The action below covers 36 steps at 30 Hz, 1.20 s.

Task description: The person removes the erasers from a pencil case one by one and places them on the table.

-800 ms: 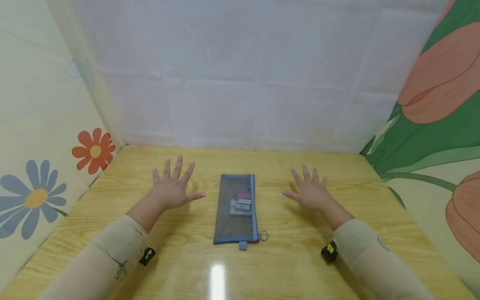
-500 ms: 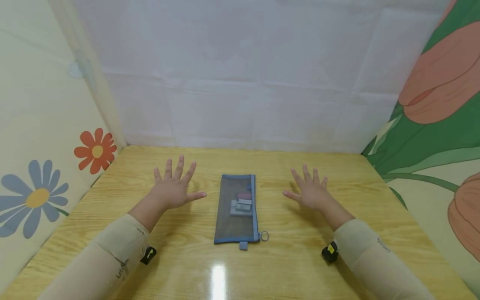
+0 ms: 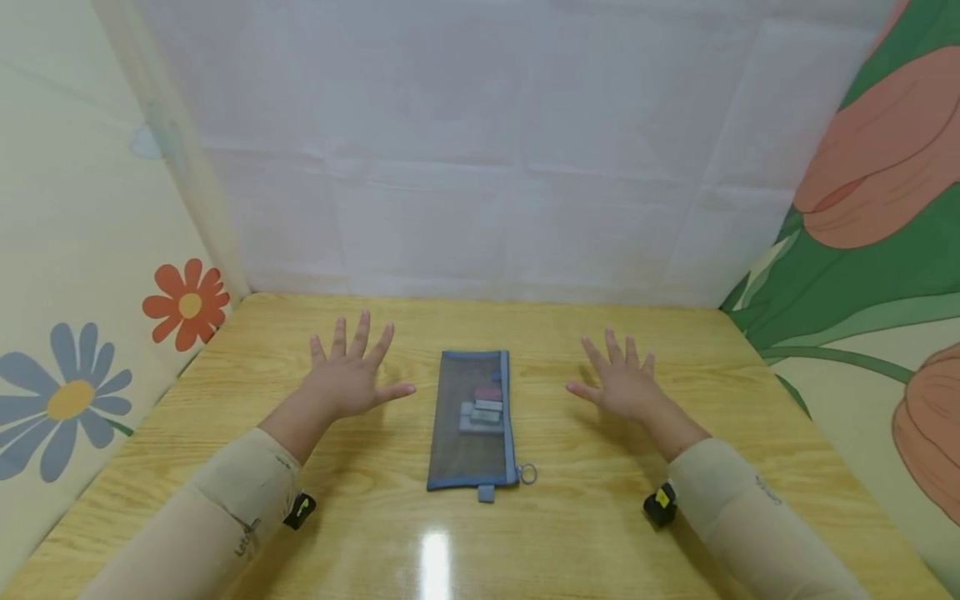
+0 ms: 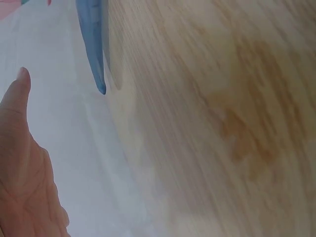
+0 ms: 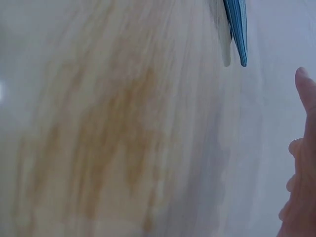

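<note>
Fingers (image 3: 360, 337) fanned wide, the left hand (image 3: 339, 387) hangs near the left side of the mesh pouch (image 3: 448, 425), thumb pointing at it, holding nothing. Right of the pouch and a little farther off, the right hand (image 3: 628, 390) is spread just as wide and just as bare; neither hand touches it. The pouch lies flat between them, long sides running away from the person, with a blue zip (image 3: 508, 421) down its right side and a ring (image 3: 536, 476) just outside its near right corner. Through the mesh I make out small pale blocks (image 3: 480, 421) and a pinkish piece (image 3: 488, 393), bunched toward the zip. I'd call this a ready pose, handling not yet begun. If the pouch is to be opened, the next move calls for the left hand to steady it and the right to pinch near the ring; whether the zip is fully closed I can't tell. Beneath the pouch is a wood-grain table (image 3: 585, 533); beyond it hangs white cloth (image 3: 420, 150), with flowered panels (image 3: 885, 167) either side.
</note>
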{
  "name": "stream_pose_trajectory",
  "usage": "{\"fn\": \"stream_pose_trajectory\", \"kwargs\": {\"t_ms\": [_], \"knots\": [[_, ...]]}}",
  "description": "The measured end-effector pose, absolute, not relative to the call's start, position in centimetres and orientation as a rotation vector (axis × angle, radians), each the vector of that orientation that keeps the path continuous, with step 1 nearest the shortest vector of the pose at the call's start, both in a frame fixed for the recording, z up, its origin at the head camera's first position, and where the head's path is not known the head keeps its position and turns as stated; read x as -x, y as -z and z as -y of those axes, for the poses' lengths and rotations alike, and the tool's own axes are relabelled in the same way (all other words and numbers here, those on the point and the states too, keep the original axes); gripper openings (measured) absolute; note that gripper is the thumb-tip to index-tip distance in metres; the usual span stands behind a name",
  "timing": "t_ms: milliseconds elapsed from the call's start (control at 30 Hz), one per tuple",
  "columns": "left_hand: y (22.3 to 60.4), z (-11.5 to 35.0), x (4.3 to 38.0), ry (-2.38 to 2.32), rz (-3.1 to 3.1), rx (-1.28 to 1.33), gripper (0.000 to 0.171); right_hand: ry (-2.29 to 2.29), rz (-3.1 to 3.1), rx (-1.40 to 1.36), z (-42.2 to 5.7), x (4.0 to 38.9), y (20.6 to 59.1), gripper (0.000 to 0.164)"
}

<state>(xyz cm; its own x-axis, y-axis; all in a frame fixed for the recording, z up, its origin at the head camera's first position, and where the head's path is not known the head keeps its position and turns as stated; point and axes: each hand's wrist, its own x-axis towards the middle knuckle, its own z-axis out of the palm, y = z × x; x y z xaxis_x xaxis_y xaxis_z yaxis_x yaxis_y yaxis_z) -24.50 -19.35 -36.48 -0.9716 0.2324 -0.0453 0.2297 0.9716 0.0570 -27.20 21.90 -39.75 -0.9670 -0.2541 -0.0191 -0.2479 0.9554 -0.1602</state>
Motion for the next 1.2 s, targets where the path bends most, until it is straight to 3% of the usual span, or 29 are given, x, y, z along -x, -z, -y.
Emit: {"fn": "stream_pose_trajectory", "kwargs": {"t_ms": [1200], "knots": [[36.4,15.3,24.9,-0.18,-3.058,-0.506,0.099,0.287,-3.056,0.444,-20.6,26.9,39.2,0.09]]}}
